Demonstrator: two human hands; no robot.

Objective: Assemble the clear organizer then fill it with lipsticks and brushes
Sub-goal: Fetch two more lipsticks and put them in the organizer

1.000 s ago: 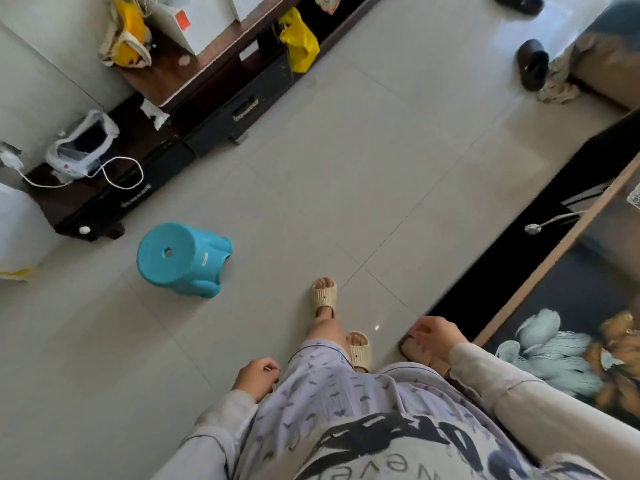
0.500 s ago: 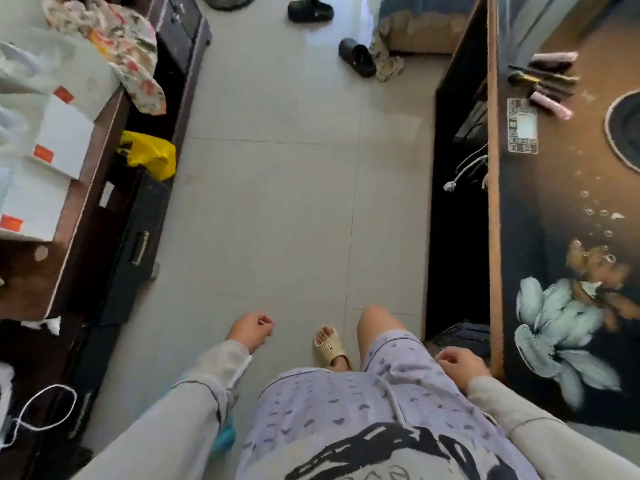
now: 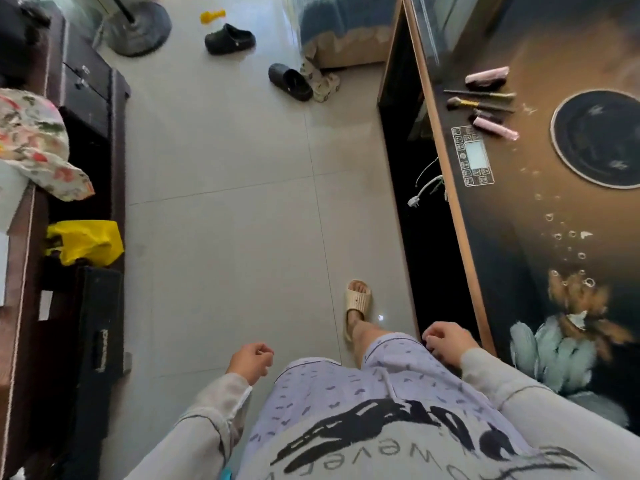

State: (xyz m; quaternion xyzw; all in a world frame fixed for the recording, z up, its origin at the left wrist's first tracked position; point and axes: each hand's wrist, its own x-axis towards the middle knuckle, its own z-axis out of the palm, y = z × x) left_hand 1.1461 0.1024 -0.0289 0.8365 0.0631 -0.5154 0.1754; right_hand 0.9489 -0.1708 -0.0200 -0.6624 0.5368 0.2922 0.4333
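Pink lipsticks point(image 3: 486, 77) and makeup brushes point(image 3: 479, 100) lie on the dark glass table point(image 3: 540, 216) at the far right; another pink lipstick point(image 3: 495, 128) lies just below the brushes. No clear organizer shows in view. My left hand point(image 3: 250, 361) hangs beside my thigh over the floor with loosely curled fingers and holds nothing. My right hand point(image 3: 446, 342) hangs near the table's front corner, also loosely curled around nothing. Both hands are far from the lipsticks and brushes.
A tiled floor point(image 3: 235, 168) runs ahead. A dark wooden cabinet point(image 3: 86, 98) with a yellow bag point(image 3: 85, 242) lines the left. Black slippers point(image 3: 290, 81) and a fan base point(image 3: 138, 27) lie ahead. A round black mat point(image 3: 599, 138) and control panel point(image 3: 473, 155) mark the table.
The view has swung right and forward along the floor. The table with lipsticks and brushes has come closer; the blue stool has left view. Both hands keep hanging at my sides.
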